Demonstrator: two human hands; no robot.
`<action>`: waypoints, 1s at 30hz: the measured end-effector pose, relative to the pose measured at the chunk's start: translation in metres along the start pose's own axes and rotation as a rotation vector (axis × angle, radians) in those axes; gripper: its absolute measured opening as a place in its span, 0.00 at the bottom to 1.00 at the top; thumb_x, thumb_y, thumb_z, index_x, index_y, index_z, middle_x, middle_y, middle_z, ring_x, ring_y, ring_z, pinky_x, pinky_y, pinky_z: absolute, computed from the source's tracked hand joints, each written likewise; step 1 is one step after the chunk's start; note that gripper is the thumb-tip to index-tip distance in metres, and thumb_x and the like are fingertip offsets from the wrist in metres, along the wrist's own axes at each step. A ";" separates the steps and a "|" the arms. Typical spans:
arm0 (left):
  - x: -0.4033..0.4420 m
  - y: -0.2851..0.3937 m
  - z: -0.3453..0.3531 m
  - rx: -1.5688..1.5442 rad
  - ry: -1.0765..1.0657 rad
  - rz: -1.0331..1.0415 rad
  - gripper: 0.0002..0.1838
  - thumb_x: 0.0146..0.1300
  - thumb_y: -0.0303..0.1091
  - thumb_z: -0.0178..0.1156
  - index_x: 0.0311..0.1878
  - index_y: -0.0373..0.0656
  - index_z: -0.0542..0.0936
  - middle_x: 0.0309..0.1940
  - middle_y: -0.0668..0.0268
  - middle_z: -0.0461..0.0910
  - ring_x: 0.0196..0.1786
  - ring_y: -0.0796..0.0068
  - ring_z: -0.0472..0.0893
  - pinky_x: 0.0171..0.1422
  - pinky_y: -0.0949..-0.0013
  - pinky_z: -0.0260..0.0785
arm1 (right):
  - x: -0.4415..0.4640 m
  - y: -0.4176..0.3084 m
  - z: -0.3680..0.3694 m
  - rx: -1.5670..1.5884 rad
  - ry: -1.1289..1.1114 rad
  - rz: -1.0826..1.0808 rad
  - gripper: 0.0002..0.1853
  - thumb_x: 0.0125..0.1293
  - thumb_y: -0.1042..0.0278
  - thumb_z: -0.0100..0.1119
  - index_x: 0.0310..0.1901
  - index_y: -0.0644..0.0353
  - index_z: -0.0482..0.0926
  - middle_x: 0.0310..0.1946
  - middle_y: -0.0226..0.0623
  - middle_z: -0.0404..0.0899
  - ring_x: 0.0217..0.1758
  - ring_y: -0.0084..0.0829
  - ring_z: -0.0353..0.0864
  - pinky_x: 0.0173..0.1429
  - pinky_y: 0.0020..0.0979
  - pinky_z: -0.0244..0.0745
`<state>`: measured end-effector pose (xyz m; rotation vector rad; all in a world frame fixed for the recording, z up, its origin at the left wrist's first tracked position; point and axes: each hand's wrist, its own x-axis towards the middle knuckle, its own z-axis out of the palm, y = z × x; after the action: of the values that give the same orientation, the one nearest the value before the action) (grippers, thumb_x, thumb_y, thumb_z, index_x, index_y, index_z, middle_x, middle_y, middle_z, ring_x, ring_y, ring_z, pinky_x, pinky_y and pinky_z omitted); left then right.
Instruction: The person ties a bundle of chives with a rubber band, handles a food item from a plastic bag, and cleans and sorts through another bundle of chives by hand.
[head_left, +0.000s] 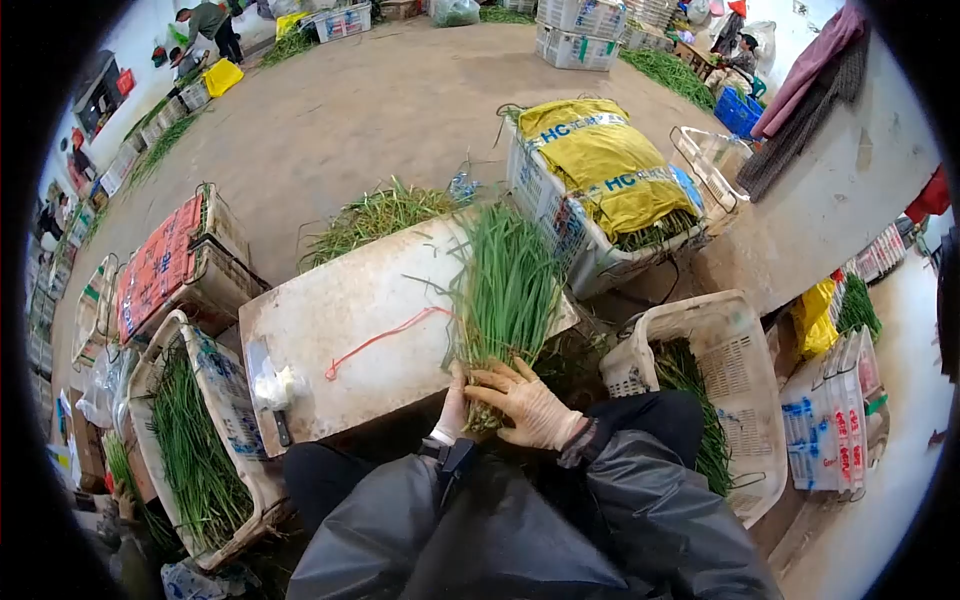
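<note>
A thick bunch of green chives (508, 290) lies at the right end of a pale, stained board (330, 280) in front of me, leaves pointing away. Its root ends hang over the near edge. My left hand (452, 408), in a whitish glove, presses against the left side of the stems. From the right, my gloved right hand (535, 405) lays its bent fingers across the lower stems, so the bunch sits between both hands. A loose red string (390, 341) curves over the board. Near the left corner, a dark-handled knife (282, 428) lies beside a crumpled white item (277, 388).
Left of me stands a crate of chives (195, 450); another crate (735, 400) is at my right. Cut greens (380, 218) lie behind the board. A yellow sack (605, 165) covers a crate ahead. People, one a stooping person (208, 28), are farther off.
</note>
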<state>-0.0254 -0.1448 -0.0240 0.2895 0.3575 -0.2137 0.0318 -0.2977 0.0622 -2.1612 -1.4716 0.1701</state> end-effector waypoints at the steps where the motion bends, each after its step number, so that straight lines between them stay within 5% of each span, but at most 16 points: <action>1: 0.000 0.001 -0.002 0.023 0.011 -0.018 0.36 0.75 0.70 0.47 0.71 0.53 0.74 0.65 0.62 0.79 0.64 0.62 0.80 0.69 0.57 0.74 | -0.005 -0.001 -0.007 0.023 0.046 0.040 0.38 0.52 0.70 0.68 0.69 0.48 0.73 0.68 0.43 0.75 0.77 0.50 0.66 0.80 0.59 0.55; 3: 0.008 -0.003 -0.013 -0.019 -0.021 -0.007 0.39 0.74 0.72 0.43 0.74 0.52 0.71 0.67 0.60 0.79 0.63 0.57 0.81 0.64 0.51 0.78 | -0.016 0.001 -0.016 0.077 0.133 0.124 0.37 0.53 0.72 0.66 0.68 0.49 0.74 0.66 0.45 0.77 0.75 0.50 0.70 0.79 0.60 0.58; 6: -0.002 0.002 -0.013 0.022 -0.195 -0.172 0.43 0.72 0.74 0.44 0.75 0.49 0.70 0.63 0.57 0.82 0.56 0.51 0.86 0.46 0.44 0.84 | -0.033 0.024 0.001 0.255 0.467 0.461 0.27 0.61 0.75 0.63 0.64 0.61 0.77 0.55 0.46 0.84 0.57 0.42 0.85 0.63 0.41 0.78; 8: -0.001 0.001 -0.027 0.022 -0.223 -0.232 0.43 0.72 0.74 0.46 0.76 0.49 0.68 0.64 0.57 0.81 0.58 0.47 0.85 0.49 0.40 0.84 | -0.039 0.043 0.017 0.308 0.480 0.674 0.26 0.68 0.65 0.65 0.65 0.62 0.75 0.56 0.45 0.83 0.52 0.42 0.87 0.59 0.39 0.81; 13: 0.000 -0.002 -0.048 0.057 -0.202 -0.302 0.40 0.73 0.69 0.51 0.75 0.47 0.70 0.66 0.55 0.80 0.65 0.43 0.80 0.55 0.37 0.82 | -0.017 0.057 0.038 0.114 0.390 0.594 0.33 0.67 0.49 0.69 0.66 0.62 0.74 0.62 0.48 0.78 0.57 0.48 0.84 0.60 0.42 0.79; 15: -0.003 -0.006 -0.055 0.078 -0.125 -0.302 0.32 0.74 0.58 0.59 0.71 0.47 0.73 0.63 0.58 0.82 0.63 0.50 0.82 0.56 0.40 0.82 | -0.012 0.061 0.047 -0.012 0.343 0.626 0.34 0.66 0.46 0.69 0.65 0.62 0.75 0.61 0.48 0.79 0.59 0.49 0.82 0.61 0.43 0.78; 16: -0.004 -0.010 -0.062 0.122 -0.078 -0.284 0.30 0.73 0.54 0.61 0.71 0.47 0.74 0.62 0.59 0.82 0.63 0.51 0.82 0.56 0.42 0.82 | -0.008 0.062 0.052 -0.081 0.458 0.569 0.26 0.65 0.49 0.71 0.55 0.61 0.82 0.51 0.47 0.84 0.45 0.48 0.86 0.50 0.44 0.80; 18: -0.014 -0.008 -0.043 0.157 0.022 -0.271 0.24 0.71 0.37 0.66 0.67 0.46 0.76 0.59 0.62 0.84 0.59 0.58 0.85 0.50 0.52 0.85 | -0.007 0.064 0.049 -0.018 0.380 0.622 0.21 0.65 0.51 0.71 0.48 0.61 0.85 0.43 0.46 0.85 0.43 0.47 0.86 0.47 0.45 0.80; 20: -0.006 -0.014 -0.058 0.200 -0.006 -0.261 0.23 0.70 0.33 0.66 0.67 0.46 0.76 0.56 0.62 0.85 0.56 0.59 0.86 0.46 0.57 0.84 | -0.007 0.060 0.042 -0.004 0.417 0.617 0.14 0.65 0.56 0.71 0.37 0.61 0.86 0.32 0.46 0.84 0.38 0.47 0.86 0.42 0.43 0.78; 23: -0.002 -0.019 -0.058 0.226 -0.019 -0.251 0.23 0.68 0.29 0.66 0.66 0.45 0.76 0.53 0.62 0.86 0.52 0.60 0.87 0.42 0.63 0.83 | -0.009 0.065 0.032 0.155 0.382 0.590 0.13 0.64 0.59 0.72 0.38 0.62 0.85 0.30 0.46 0.83 0.33 0.42 0.85 0.39 0.39 0.77; 24: -0.004 -0.019 -0.056 0.228 -0.015 -0.248 0.23 0.68 0.28 0.66 0.66 0.44 0.76 0.52 0.62 0.86 0.51 0.61 0.88 0.41 0.65 0.83 | -0.009 0.066 0.030 0.300 0.406 0.565 0.11 0.67 0.63 0.72 0.38 0.63 0.85 0.27 0.38 0.82 0.28 0.29 0.80 0.35 0.33 0.75; 30: -0.006 -0.020 -0.049 0.172 -0.025 -0.250 0.22 0.68 0.27 0.65 0.65 0.42 0.76 0.51 0.61 0.85 0.48 0.61 0.88 0.40 0.66 0.83 | -0.006 0.065 -0.006 1.065 0.390 0.609 0.10 0.72 0.66 0.69 0.41 0.65 0.85 0.28 0.26 0.81 0.28 0.17 0.75 0.34 0.25 0.70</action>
<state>-0.0513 -0.1468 -0.0709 0.4113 0.3505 -0.4948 0.0856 -0.3233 0.0350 -1.5137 -0.2908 0.5565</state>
